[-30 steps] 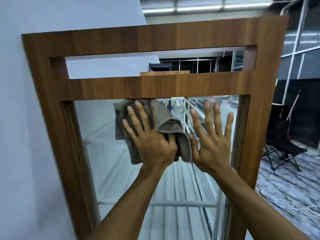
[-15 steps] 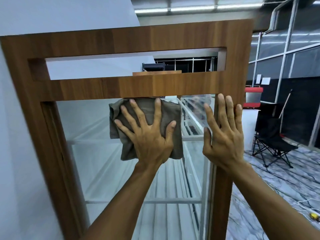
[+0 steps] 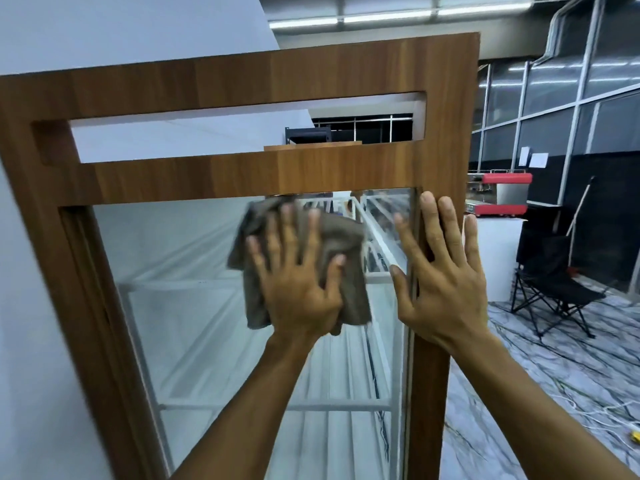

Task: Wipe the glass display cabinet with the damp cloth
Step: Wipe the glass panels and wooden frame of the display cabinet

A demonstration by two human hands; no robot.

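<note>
Since a second ago the cloth (image 3: pixel 341 237) has slid to the right along the top of the glass. The right hand (image 3: pixel 446 299) has come off the glass and gone to the wood at the side.

The cabinet (image 3: pixel 242 178) is the biggest thing I see. It is tall, with a brown wood frame and an open slot near the top. Below the slot is the big glass pane (image 3: pixel 180 271). I can see white bars through it.

The right post (image 3: pixel 429 393) of the frame runs down the edge of the pane. The right hand lies flat on it. Its grip is spread wide and holds nothing. The thumb side reaches over the edge of the glass.

The cloth is brown-grey and bunched up. It sits on the glass just under the wood bar, near the top right corner. The left hand (image 3: pixel 298 292) presses it to the pane with the grip spread and the fingers straight.

I think the job is in its early part. The wipe is only at the top strip of the pane. All the glass below the cloth looks like it needs a turn, and so may the left side. I see no wet marks, so I cannot tell which bits are clean.
</note>
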